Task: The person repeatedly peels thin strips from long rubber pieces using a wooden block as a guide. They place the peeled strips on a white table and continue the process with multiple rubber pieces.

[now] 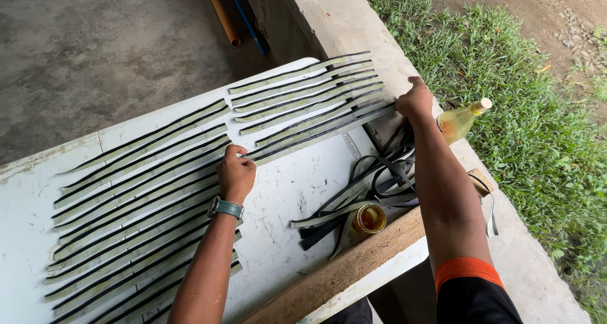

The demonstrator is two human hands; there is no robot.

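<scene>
So the biggest thing in the shot was the white surface (297, 191), pretty scuffed, set against a concrete ledge (354, 27) with grass (525, 109) beyond it. Most of it was covered with long thin strips: a big batch (133, 216) fanned out on the left and a smaller batch (310, 96) up top. Both hands were on one strip (316, 136) at the bottom edge of that upper batch. Its long axis ran up and to the right, basically hand to hand. The left hand (235, 175) had its grip pinched shut on the near end, and the right hand (414, 101) was closed on the far end out by the ledge, so the strip lay stretched between them.

Smaller stuff: a loose tangle of dark strips (373, 185) near the wooden plank (341, 270), an open jar (368, 219) of something amber beside it, and a bottle (460, 120) of yellowish liquid on the ledge just past the right hand.
</scene>
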